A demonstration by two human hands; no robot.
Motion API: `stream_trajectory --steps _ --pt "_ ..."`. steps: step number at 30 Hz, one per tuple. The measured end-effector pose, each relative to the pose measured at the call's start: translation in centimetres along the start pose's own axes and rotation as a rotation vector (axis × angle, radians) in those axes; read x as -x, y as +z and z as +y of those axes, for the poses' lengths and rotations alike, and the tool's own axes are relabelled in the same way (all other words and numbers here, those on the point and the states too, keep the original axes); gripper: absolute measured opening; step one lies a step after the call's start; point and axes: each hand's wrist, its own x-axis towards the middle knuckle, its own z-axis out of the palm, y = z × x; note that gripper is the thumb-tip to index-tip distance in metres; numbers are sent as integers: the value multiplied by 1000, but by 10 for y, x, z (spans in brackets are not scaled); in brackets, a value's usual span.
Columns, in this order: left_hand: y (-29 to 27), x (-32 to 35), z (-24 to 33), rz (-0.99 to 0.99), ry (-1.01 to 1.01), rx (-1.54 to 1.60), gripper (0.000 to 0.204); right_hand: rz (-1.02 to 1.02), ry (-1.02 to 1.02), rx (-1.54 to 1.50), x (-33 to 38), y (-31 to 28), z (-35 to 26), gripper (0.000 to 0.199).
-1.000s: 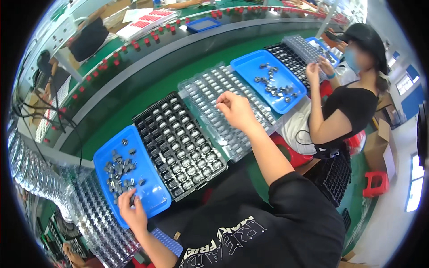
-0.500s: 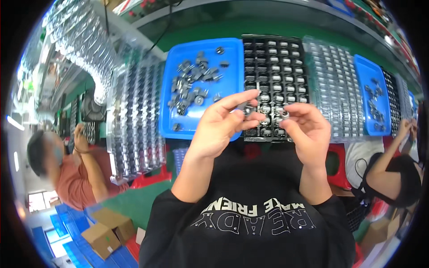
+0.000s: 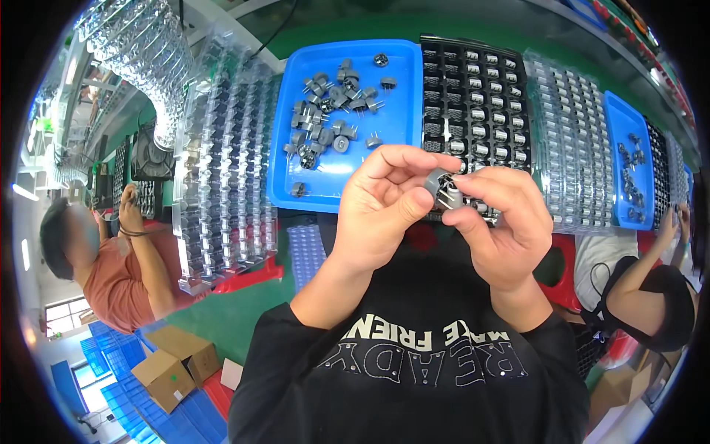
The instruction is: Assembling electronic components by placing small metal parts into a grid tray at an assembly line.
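Observation:
My left hand (image 3: 379, 211) is closed, thumb and fingertips round a dark grey round part with metal pins (image 3: 436, 182). My right hand (image 3: 509, 222) pinches a small silvery cylindrical piece (image 3: 452, 198) right against that part; whether the two are joined I cannot tell, as fingers cover much of them. Both hands are held over the near edge of a black compartment tray (image 3: 436, 103), which bears rows of silvery cylinders. To its left lies a blue tray (image 3: 314, 61) with several loose grey pinned parts (image 3: 340, 96).
Clear plastic trays of silvery pieces stand at left (image 3: 225, 163) and right (image 3: 569, 140). Farther right is another blue tray (image 3: 620, 170) of grey parts. Co-workers sit at left (image 3: 140, 274) and right (image 3: 643, 296). Cardboard boxes (image 3: 163, 381) stand at lower left.
My hands have come together, bringing the grey part and the silvery piece into contact. The trays appear a little higher in the view.

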Motion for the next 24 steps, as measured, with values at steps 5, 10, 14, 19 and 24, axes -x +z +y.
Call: stream_trajectory --steps 5,10,14,19,24 --pt "-1 1 -1 -1 29 -47 33 30 13 -26 4 6 5 34" --pt "-2 1 -4 -2 42 -83 34 58 21 -49 9 12 10 35" --pt "-6 2 -4 -42 27 -95 33 26 37 -47 5 13 10 29" --pt "0 12 -11 103 72 -90 33 -24 142 -121 15 14 12 16" --pt "-30 7 -22 161 -12 -399 37 -218 376 17 3 4 29 9"
